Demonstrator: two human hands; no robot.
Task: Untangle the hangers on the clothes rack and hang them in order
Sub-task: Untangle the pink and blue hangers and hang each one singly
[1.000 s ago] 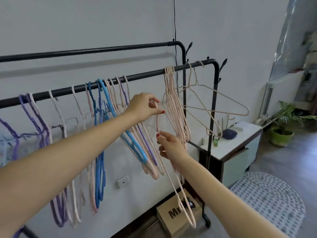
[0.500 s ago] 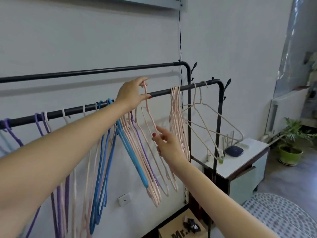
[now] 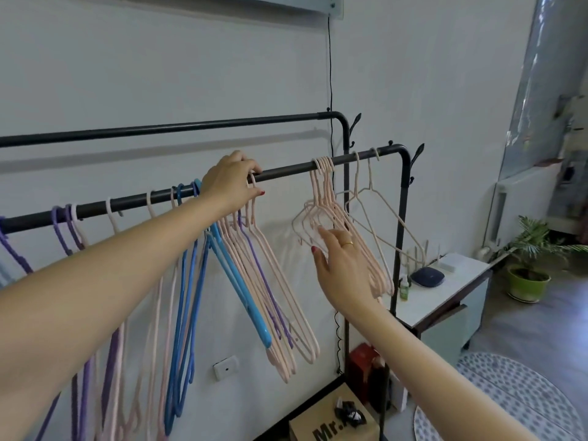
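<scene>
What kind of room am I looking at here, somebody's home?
Probably a room in a home: a black clothes rack full of hangers against the wall, a potted plant on the floor, and a patterned rug.

A pale wall (image 3: pixel 159 74) fills your view from nine to one o'clock. At three o'clock a white side table (image 3: pixel 445 288) stands near a potted plant (image 3: pixel 528 265). A dotted rug (image 3: pixel 515 402) lies at five.

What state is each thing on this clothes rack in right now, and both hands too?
Front rail: loaded with hangers.
Back rail: bare.
Pink hanger: hooked on the rail, pinched at the neck.
Pink bunch: hanging bunched together.
Left hand: fingers shut on pink hanger.
Right hand: open, at the bunch.
</scene>
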